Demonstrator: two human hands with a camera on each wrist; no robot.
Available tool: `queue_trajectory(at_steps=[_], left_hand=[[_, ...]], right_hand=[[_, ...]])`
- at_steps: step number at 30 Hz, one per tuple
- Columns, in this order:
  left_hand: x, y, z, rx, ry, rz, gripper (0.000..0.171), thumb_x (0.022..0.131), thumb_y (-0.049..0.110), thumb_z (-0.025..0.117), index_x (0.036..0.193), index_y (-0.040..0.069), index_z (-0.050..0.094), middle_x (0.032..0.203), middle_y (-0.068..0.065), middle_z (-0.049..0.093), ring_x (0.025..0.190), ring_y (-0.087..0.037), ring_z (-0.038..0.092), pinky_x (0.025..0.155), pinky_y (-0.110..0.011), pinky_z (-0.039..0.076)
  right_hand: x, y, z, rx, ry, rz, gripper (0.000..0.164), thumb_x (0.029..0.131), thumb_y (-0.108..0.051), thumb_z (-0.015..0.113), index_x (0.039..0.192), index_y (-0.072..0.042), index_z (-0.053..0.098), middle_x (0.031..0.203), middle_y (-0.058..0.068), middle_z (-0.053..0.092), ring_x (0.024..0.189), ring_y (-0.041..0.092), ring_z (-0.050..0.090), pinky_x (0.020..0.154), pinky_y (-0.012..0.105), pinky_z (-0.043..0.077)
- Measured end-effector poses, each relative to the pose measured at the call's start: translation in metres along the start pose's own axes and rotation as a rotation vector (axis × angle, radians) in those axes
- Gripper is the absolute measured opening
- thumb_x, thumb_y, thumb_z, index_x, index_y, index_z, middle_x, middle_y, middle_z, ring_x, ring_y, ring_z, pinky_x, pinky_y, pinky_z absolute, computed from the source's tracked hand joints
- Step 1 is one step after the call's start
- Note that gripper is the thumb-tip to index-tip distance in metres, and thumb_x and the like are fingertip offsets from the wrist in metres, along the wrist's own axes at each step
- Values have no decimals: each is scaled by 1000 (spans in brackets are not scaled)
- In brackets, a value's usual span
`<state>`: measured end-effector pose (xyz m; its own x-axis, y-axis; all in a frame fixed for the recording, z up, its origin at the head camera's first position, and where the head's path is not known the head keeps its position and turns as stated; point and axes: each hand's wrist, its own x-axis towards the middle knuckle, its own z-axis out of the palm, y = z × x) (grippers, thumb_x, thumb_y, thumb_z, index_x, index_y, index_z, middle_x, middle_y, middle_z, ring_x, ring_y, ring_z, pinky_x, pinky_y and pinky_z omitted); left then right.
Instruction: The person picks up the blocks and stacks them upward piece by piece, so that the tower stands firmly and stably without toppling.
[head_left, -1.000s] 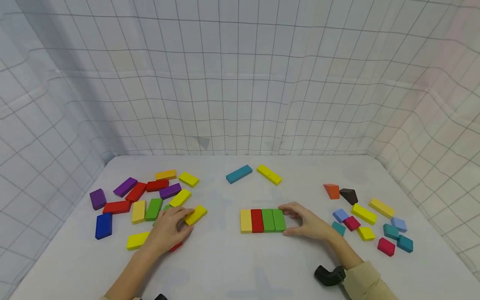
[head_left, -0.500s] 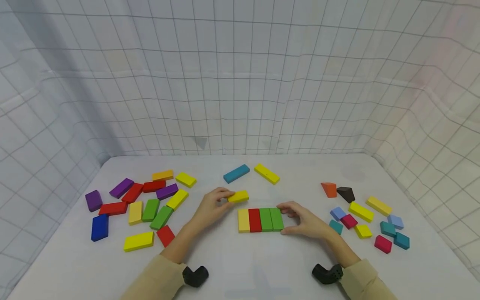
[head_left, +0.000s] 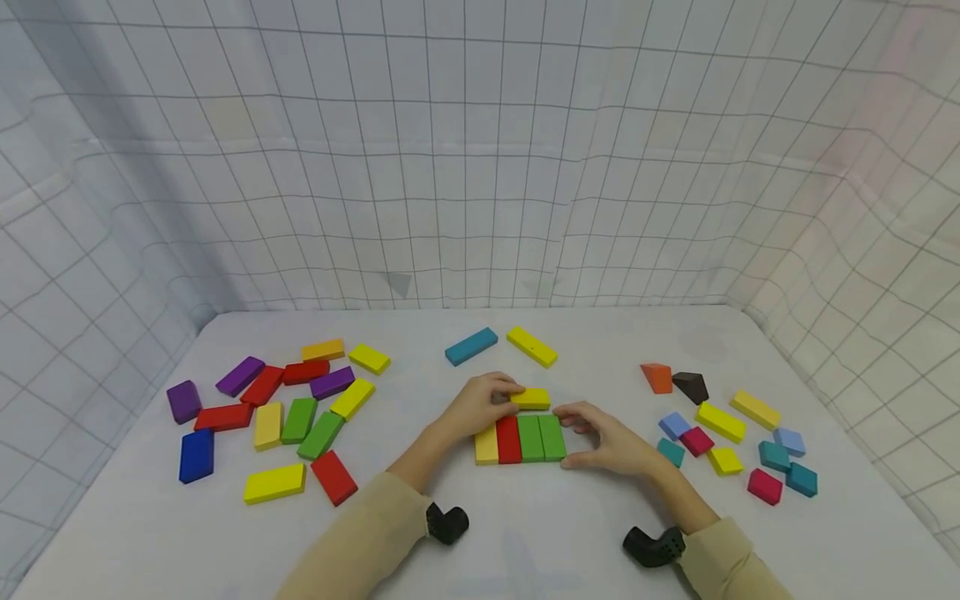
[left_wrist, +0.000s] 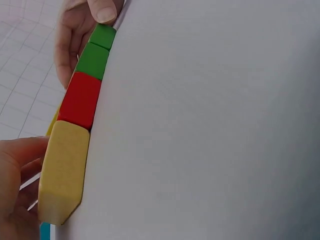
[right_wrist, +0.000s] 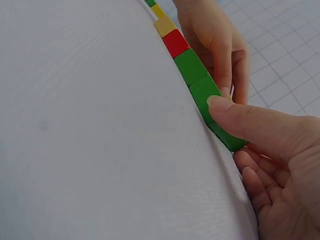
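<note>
Between the thumb and fingers of my left hand [head_left: 480, 406] is a yellow block [head_left: 531, 398], lying crosswise just behind a row of blocks. That row has a pale yellow block [head_left: 487, 447] at its left end, then a red block [head_left: 509, 440], then two green blocks side by side. My right hand [head_left: 609, 439] holds the end green block [head_left: 553, 438], thumb at its near corner and fingers at its far corner. In the right wrist view the thumb [right_wrist: 250, 117] presses that block's near end. The left wrist view shows the row's near faces touching each other.
On the left lie several loose blocks, among them a blue block [head_left: 197, 456] and a red block [head_left: 334, 477]. A teal bar [head_left: 471, 347] and a yellow bar [head_left: 532, 347] lie behind the row. Smaller pieces, including a black wedge [head_left: 691, 387], are scattered right.
My left hand has carried the yellow block from the pile on the left, rightward to just behind the row. My right hand has stayed at the row's right end.
</note>
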<state>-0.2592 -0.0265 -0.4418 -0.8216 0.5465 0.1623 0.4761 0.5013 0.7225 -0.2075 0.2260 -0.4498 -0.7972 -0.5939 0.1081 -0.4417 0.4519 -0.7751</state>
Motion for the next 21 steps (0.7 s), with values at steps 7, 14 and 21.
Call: queue_trajectory(at_steps=[7,14,21], left_hand=[[6,3,5,-4,-26,-5,26,87,14,62,111,7,66,108,-4,63,102,-18,54,93,-34,44],[7,3,5,-48,-15,-1,21,89,10,59,107,7,68,103,-3,65,94,-15,55,89,-31,45],[6,2,4,-80,-35,-31,20,88,9,59,107,7,68,102,-3,66,91,-14,54,86,-30,45]], right_hand=[[0,1,0,12,2,-5,62,77,-26,74,128,-8,45,126,7,50,111,21,49,95,24,42],[-2,-8,-1,7,17,29,60,77,-16,74,127,-2,44,124,12,50,111,27,49,95,29,42],[0,-15,-2,54,21,42,65,75,-15,75,127,2,39,119,14,51,108,28,49,93,26,42]])
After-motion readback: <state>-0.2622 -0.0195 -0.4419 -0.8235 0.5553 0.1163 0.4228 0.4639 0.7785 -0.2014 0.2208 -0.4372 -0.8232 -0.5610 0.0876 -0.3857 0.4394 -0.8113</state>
